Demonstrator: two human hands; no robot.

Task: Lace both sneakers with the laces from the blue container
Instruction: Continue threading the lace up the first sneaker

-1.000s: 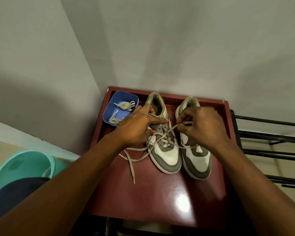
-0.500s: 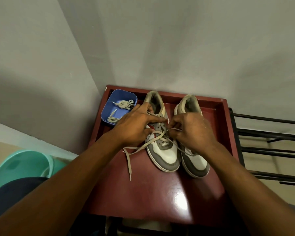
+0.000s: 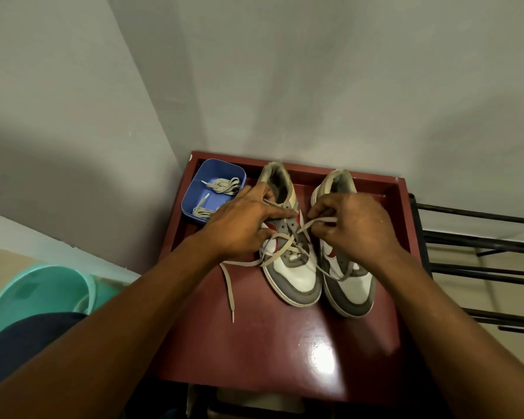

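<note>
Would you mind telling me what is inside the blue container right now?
Two coils of beige lace lie in the blue container; its near right corner is hidden behind the left hand.

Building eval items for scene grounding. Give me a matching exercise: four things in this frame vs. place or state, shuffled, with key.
1. blue container
2. left sneaker
3. right sneaker
4. teal bucket

a. left of the table, below its top
b. back left corner of the table, holding bundled laces
c. lace crossed through its lower eyelets
d. visible eyelets unlaced, right hand over it

Pairs: 1-b, 2-c, 3-d, 4-a
</note>
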